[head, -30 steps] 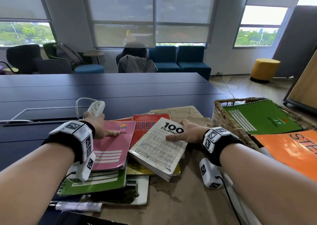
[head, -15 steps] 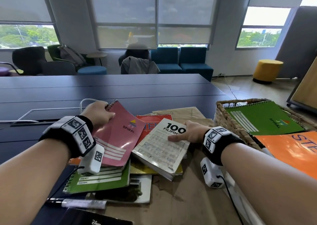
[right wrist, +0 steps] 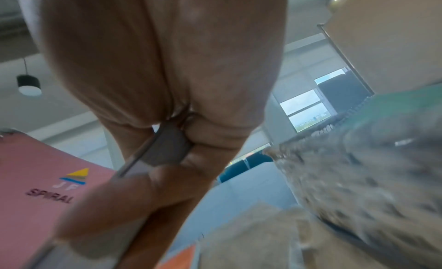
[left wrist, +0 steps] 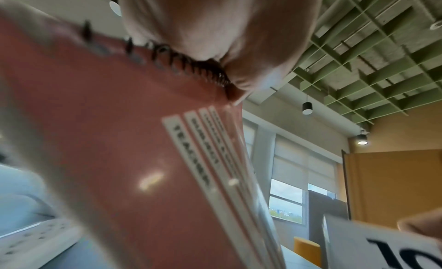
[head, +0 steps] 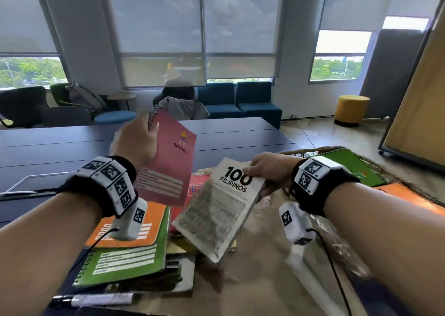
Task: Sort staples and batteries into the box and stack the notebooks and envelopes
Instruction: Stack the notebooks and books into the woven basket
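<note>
My left hand (head: 140, 138) grips a pink spiral notebook (head: 168, 161) by its wire-bound top corner and holds it tilted in the air above the pile; the left wrist view shows that pink spiral notebook (left wrist: 119, 159) close up under the palm. My right hand (head: 267, 171) pinches the top right corner of a white book titled "100 Filipinos" (head: 216, 209), lifted at a slant. Its grey edge (right wrist: 165, 150) sits between thumb and fingers in the right wrist view. Below lie an orange notebook (head: 134, 229), a green notebook (head: 125, 262) and a red notebook (head: 195, 188).
A wicker basket (head: 313, 150) at the right holds a green spiral notebook (head: 356, 168), with an orange notebook (head: 404, 197) in front. A marker (head: 101, 300) lies at the near edge. A white power strip (left wrist: 36, 241) sits on the dark table (head: 48, 151). Brown envelopes (head: 265, 255) underlie the pile.
Both hands have lifted their books off the pile: the pink notebook rose high and tilted up, uncovering the orange notebook, and the white book came up at its far end.
</note>
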A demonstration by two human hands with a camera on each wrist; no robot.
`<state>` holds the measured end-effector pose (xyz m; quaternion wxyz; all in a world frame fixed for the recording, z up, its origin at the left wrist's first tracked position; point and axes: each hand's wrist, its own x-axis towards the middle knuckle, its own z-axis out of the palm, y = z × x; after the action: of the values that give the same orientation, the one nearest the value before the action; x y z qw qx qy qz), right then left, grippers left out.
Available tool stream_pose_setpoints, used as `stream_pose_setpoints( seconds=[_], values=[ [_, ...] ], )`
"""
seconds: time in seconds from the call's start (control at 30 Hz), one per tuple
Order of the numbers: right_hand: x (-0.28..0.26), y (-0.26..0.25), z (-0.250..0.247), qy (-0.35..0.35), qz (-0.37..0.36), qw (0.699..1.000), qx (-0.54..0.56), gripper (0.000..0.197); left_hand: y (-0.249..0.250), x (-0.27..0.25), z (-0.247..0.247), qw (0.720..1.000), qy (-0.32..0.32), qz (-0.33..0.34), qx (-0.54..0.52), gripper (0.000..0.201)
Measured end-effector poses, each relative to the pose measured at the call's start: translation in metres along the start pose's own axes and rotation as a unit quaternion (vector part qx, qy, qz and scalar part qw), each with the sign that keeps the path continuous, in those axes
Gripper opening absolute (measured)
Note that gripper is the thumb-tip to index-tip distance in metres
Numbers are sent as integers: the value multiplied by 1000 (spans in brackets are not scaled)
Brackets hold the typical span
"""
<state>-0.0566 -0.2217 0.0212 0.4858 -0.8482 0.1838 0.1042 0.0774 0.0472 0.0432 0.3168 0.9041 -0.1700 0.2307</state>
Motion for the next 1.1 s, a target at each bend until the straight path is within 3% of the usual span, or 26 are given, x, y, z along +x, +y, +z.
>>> stream_pose_setpoints(
  seconds=[0.13,0.27,0.4,0.6,0.83,0.9,1.0,1.1],
  values=[
    [-23,-4,-27,46,-62,996,37,18,26,-5,0,995,65,14,-75,19],
    [-47,3,-74,126,-99,983,87,18,47,-7,9,971,124,0,-206,19],
    [-73,18,-130,212,-124,962,119,19,70,-10,25,943,132,-3,-305,21],
    [-98,57,-184,335,-106,921,166,16,96,-5,57,920,124,7,-372,18],
    [-83,103,-208,349,-51,916,192,17,139,-11,88,895,81,16,-438,12],
    [-75,109,-209,326,-34,922,205,13,149,-12,96,897,69,16,-437,15],
    [-62,114,-209,280,-32,928,243,21,158,-14,106,889,59,21,-453,12],
    [-48,119,-214,262,38,947,180,12,163,-15,116,885,43,25,-463,13]
  ],
)
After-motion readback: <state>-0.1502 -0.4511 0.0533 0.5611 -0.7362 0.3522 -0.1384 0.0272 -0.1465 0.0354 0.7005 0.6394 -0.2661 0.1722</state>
